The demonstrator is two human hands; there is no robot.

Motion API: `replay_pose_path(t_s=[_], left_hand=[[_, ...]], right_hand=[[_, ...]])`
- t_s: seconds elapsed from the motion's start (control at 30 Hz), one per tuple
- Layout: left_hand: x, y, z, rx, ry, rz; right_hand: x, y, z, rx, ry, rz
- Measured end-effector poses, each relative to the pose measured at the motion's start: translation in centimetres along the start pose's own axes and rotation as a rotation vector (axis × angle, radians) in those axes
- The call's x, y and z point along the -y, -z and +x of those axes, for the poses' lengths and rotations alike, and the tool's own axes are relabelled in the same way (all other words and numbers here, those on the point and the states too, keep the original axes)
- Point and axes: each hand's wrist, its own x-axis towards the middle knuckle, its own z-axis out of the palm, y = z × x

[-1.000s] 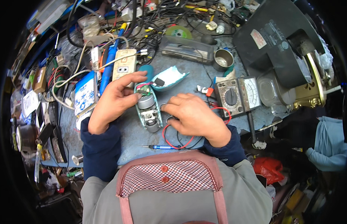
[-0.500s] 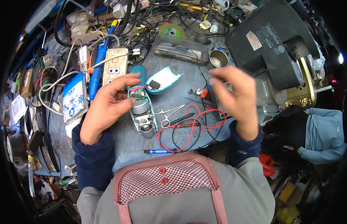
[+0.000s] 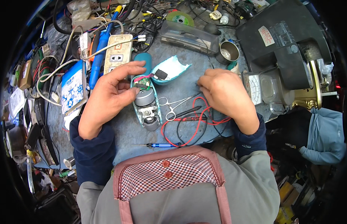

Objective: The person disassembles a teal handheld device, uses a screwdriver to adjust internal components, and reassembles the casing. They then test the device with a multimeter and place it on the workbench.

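Note:
My left hand [image 3: 108, 95] is closed round the board end of an opened teal device [image 3: 144, 98], its thumb and fingers on either side of a small green circuit board [image 3: 143, 82]. Below the board sit a silver motor and a metal mechanism. Pink wires run from the board to the loose teal cover half [image 3: 173, 71], which has a black block inside. My right hand [image 3: 227, 91] has its fingers pinched together just above the bench; whatever they hold is hidden. Near it lie metal locking forceps [image 3: 172, 111] and red and black test leads [image 3: 188, 118].
A blue screwdriver [image 3: 158, 145] lies near the bench's front edge. Behind the device stand a power strip [image 3: 117, 52], a clear-lidded case [image 3: 188, 37] and a metal cup [image 3: 228, 51]. An analog meter [image 3: 254, 89] and a large black housing [image 3: 281, 41] are at the right.
My right hand has moved down and left toward the bench, its fingers closing together. My left hand stays at the device. The whole view has shifted slightly.

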Motion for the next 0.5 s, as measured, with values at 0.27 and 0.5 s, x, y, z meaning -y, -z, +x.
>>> replay_pose_path(t_s=[0.27, 0.5], left_hand=[[-0.1, 0.5, -0.1, 0.04, -0.006, 0.098], [0.8, 0.2, 0.6, 0.003, -0.125, 0.09]], right_hand=[[3.0, -1.3, 0.1, 0.096, 0.202, 0.17], [8.2, -2.9, -1.0, 0.19, 0.486, 0.378]])
